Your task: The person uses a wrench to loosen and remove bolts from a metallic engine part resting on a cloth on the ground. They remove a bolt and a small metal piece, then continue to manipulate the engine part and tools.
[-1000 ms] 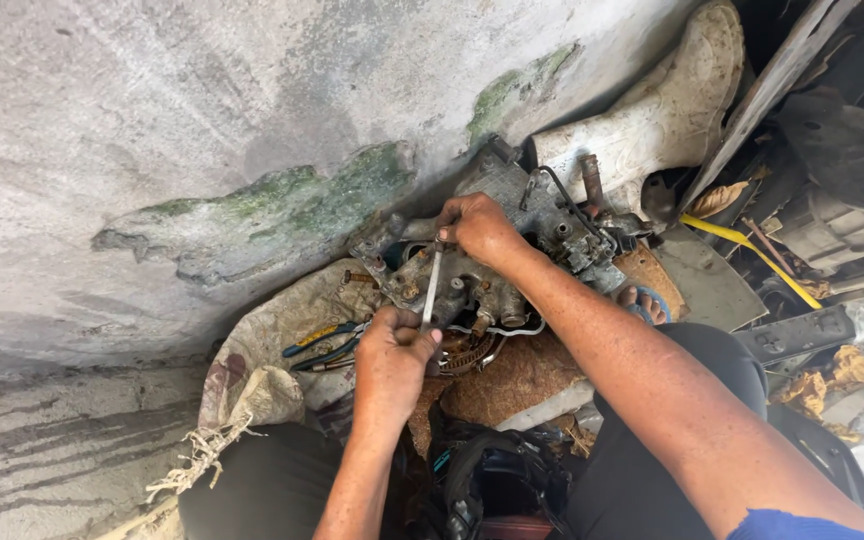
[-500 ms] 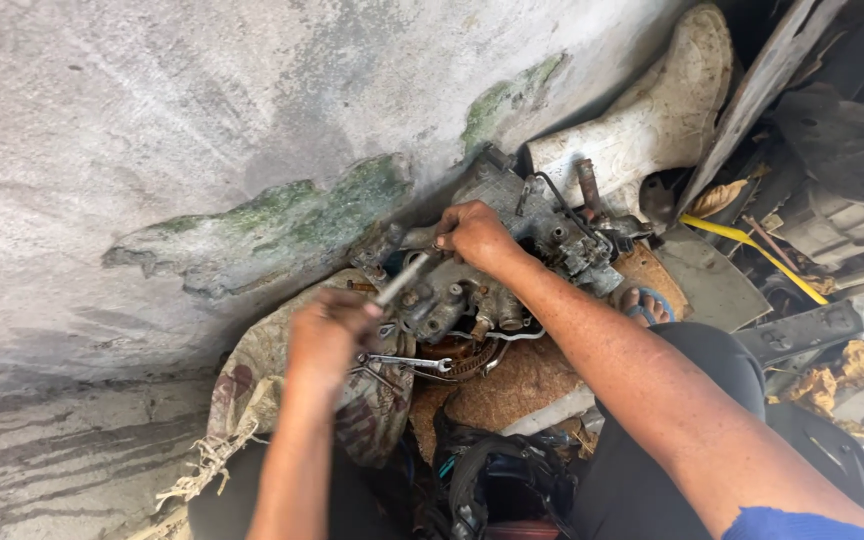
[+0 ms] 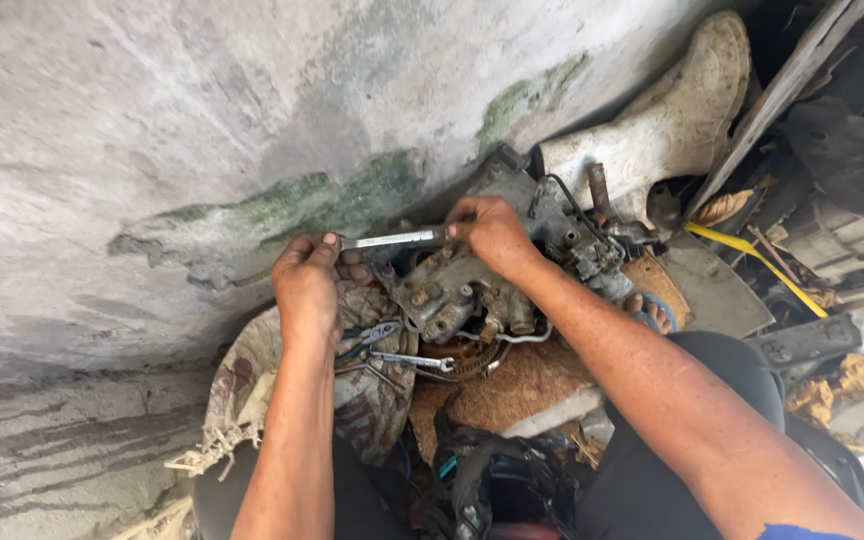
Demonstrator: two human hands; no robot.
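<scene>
A dirty metal engine part (image 3: 472, 285) lies against a stained concrete wall. My left hand (image 3: 307, 285) grips the outer end of a silver wrench (image 3: 392, 240), which lies nearly level across the top of the part. My right hand (image 3: 492, 235) closes over the wrench's other end, where it meets the part. Below the left hand, pliers (image 3: 367, 338) and a second wrench (image 3: 412, 360) rest on a patterned cloth (image 3: 252, 380).
A muddy white rubber boot (image 3: 667, 120) leans on the wall behind the part. A yellow strap (image 3: 757, 265), metal scrap and dark debris fill the right side. A brown board (image 3: 512, 385) lies under the part. My knee (image 3: 722, 370) is at lower right.
My left hand has swung the wrench handle from pointing down toward me, out to the left and up, until it lies nearly level. My right hand stayed on the part.
</scene>
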